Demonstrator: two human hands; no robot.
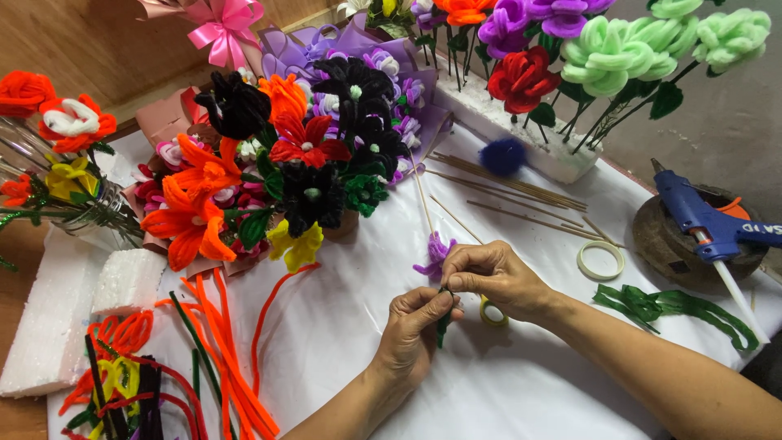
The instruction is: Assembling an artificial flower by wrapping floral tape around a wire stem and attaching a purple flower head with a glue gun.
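Note:
My left hand (414, 324) and my right hand (491, 275) meet at the middle of a white-covered table (505, 391). Together they pinch the lower end of a thin wooden stick (422, 195), which slants up and away from me. A small purple pipe-cleaner flower (436, 254) sits on that stick just above my fingers. A dark green strip (442, 327) hangs below my left hand's fingers. A roll of green tape (491, 313) lies partly hidden under my right wrist.
Pipe-cleaner flower bouquets (285, 171) fill the far left. More flowers stand in a white foam block (521, 134). A blue glue gun (702, 218) rests at right, near green pipe cleaners (676, 308), a tape ring (601, 261) and spare sticks (513, 195). Orange pipe cleaners (224, 358) and foam blocks (73, 314) lie left.

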